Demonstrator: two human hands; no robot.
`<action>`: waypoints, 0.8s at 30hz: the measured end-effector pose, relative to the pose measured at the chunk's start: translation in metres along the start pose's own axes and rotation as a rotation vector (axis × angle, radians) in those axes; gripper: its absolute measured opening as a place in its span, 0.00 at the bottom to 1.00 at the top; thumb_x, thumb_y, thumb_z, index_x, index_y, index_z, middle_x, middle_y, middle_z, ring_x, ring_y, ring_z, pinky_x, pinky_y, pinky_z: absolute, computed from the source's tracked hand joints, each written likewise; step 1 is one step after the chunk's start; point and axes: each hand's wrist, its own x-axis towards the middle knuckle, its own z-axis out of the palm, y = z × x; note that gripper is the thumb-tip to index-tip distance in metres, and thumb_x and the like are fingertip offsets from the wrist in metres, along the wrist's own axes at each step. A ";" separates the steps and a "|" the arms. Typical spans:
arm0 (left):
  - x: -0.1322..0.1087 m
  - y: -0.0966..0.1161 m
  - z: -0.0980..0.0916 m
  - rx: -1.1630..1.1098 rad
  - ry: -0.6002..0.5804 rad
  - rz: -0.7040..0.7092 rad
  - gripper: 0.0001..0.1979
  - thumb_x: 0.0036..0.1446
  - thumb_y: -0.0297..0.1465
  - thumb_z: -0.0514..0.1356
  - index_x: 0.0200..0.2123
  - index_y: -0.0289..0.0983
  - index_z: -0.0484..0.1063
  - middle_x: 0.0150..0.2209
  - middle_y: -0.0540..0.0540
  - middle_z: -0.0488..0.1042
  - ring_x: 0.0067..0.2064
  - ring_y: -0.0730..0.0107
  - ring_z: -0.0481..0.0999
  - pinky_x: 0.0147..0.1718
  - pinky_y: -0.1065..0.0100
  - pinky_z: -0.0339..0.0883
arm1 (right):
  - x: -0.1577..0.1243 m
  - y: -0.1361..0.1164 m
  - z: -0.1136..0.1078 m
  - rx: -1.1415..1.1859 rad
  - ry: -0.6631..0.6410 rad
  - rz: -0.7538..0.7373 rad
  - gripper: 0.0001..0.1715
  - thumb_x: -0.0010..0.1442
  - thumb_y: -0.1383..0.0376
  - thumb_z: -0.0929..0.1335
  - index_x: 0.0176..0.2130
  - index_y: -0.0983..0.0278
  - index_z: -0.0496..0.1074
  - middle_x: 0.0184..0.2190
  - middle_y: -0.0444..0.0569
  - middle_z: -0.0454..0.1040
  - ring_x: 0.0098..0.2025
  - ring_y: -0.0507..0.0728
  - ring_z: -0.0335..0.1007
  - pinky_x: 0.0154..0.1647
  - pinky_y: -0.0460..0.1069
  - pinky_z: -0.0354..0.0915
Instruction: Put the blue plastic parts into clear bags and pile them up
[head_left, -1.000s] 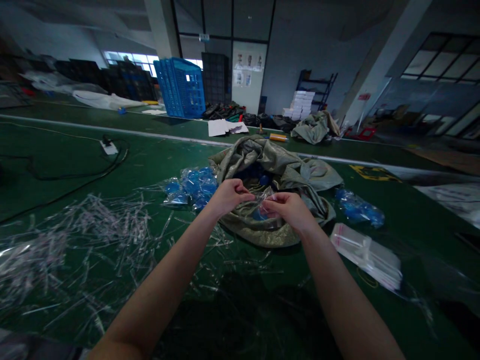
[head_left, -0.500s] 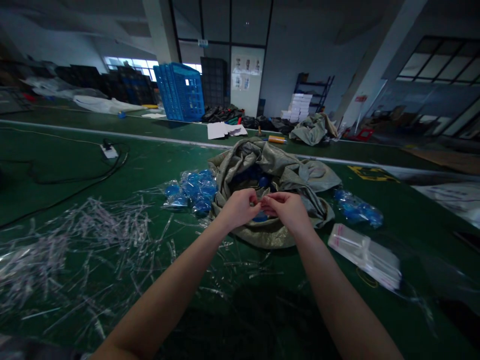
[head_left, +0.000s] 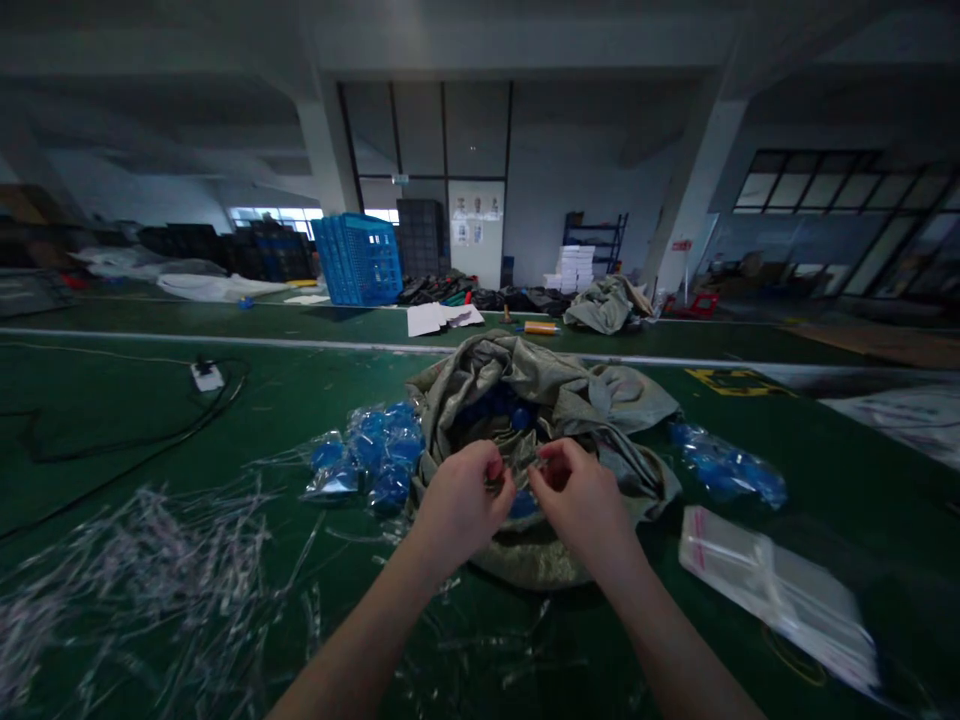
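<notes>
Over the woven sack (head_left: 630,400) on the green workbench (head_left: 112,395) | left hand (head_left: 457,505) and right hand (head_left: 577,500) curled nearly shut, fingertips pinching a small clear plastic bag (head_left: 534,468), mostly hidden between them | bag would handle light, limp, slippery; hold by its edge

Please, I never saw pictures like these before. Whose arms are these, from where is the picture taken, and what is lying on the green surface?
The arms belong to one person; there is no machine. A camera worn on the head looks forward and down, showing about what this person sees. The bare left hand and right hand work above an open grey-green woven sack. The fingers of both hands meet at a small clear piece, too small to identify. On the green surface lie blue items in clear plastic, a stack of clear bags and many plastic scraps.
</notes>
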 end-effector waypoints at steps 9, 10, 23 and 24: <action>-0.001 0.003 -0.005 0.170 0.049 0.006 0.12 0.54 0.29 0.53 0.23 0.41 0.51 0.26 0.50 0.65 0.27 0.68 0.65 0.26 0.67 0.55 | 0.002 0.004 -0.002 0.067 -0.080 0.082 0.13 0.48 0.66 0.66 0.37 0.58 0.65 0.18 0.40 0.69 0.23 0.57 0.69 0.25 0.50 0.60; -0.001 0.002 -0.005 0.184 0.055 0.001 0.12 0.54 0.29 0.53 0.23 0.41 0.51 0.26 0.50 0.65 0.27 0.68 0.65 0.26 0.67 0.55 | 0.002 0.004 -0.001 0.062 -0.092 0.088 0.13 0.48 0.66 0.66 0.37 0.58 0.65 0.19 0.40 0.69 0.23 0.57 0.69 0.25 0.50 0.60; 0.009 -0.023 -0.018 0.528 0.089 -0.115 0.04 0.56 0.30 0.52 0.29 0.40 0.63 0.34 0.44 0.71 0.30 0.64 0.71 0.26 0.66 0.53 | 0.013 0.052 0.036 0.069 -0.341 -0.042 0.16 0.58 0.65 0.63 0.46 0.66 0.69 0.35 0.51 0.76 0.36 0.57 0.72 0.39 0.51 0.66; 0.010 -0.027 -0.018 0.547 0.070 -0.129 0.04 0.56 0.30 0.52 0.29 0.39 0.64 0.34 0.44 0.72 0.31 0.64 0.71 0.26 0.66 0.54 | 0.011 0.064 0.047 -0.055 -0.378 -0.082 0.19 0.56 0.68 0.64 0.48 0.69 0.69 0.41 0.56 0.75 0.43 0.59 0.72 0.46 0.52 0.65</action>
